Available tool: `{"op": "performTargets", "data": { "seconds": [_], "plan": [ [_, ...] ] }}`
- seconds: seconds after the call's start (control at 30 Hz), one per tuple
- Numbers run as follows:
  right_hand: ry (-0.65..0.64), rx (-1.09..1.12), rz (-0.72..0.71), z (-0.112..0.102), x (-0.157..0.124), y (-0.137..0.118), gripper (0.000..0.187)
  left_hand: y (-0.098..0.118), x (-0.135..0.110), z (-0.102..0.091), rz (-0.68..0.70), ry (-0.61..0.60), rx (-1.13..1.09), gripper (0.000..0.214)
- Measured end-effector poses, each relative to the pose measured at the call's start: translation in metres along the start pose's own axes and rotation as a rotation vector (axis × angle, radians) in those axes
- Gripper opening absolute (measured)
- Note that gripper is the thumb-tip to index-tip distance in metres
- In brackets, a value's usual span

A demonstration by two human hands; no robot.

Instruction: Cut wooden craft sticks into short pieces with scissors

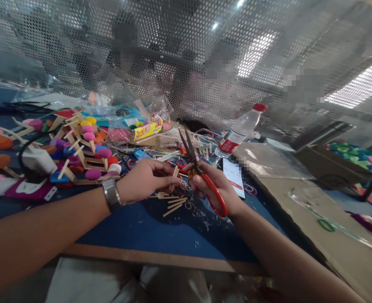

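My left hand (pixel 149 180), a metal watch on its wrist, pinches a short wooden stick (pixel 175 171) between thumb and fingers. Closed around a pair of scissors (pixel 212 191) with red handles is my right hand (pixel 215 183); the dark blades point up and away, above the table. Below and between the hands, several cut wooden sticks (pixel 175 205) lie on the blue tabletop (pixel 160 233). Rubber bands (pixel 190 206) and small scraps are strewn beside them.
Stick models with coloured clay (pixel 89 158) crowd the left, near a white charger plug (pixel 40 162). A red-capped bottle (pixel 238 132) and a phone (pixel 234 176) stand and lie to the right. Cardboard (pixel 299 210) covers the far right; a perforated metal screen (pixel 173 50) rises behind.
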State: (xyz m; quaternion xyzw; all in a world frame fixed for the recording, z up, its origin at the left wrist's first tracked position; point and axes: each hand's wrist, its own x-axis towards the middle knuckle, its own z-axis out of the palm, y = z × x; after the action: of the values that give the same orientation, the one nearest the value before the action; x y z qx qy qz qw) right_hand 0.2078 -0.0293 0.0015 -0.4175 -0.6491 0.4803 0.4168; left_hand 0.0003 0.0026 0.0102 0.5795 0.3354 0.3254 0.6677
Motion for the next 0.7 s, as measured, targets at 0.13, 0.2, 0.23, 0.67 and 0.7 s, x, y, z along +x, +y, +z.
{"op": "performTargets", "data": {
  "seconds": [0.13, 0.2, 0.23, 0.67, 0.7],
  "plan": [
    [0.023, 0.025, 0.021, 0.006, 0.000, -0.001, 0.044, -0.001, 0.000, 0.000, 0.009, -0.015, 0.024, 0.018],
    [0.032, 0.039, 0.023, 0.008, 0.000, -0.001, 0.043, -0.002, 0.000, 0.000, 0.011, -0.029, 0.043, 0.018],
    [0.029, 0.043, 0.019, 0.008, -0.001, -0.001, 0.042, -0.002, 0.000, 0.000, 0.010, -0.035, 0.049, 0.018],
    [-0.033, -0.569, -0.161, -0.024, -0.004, -0.010, 0.042, 0.001, 0.004, -0.007, 0.094, 0.009, 0.200, 0.007],
    [-0.031, -0.610, -0.165, -0.024, -0.004, -0.012, 0.042, 0.000, 0.005, -0.008, 0.094, 0.004, 0.218, 0.008]
  ]
}}
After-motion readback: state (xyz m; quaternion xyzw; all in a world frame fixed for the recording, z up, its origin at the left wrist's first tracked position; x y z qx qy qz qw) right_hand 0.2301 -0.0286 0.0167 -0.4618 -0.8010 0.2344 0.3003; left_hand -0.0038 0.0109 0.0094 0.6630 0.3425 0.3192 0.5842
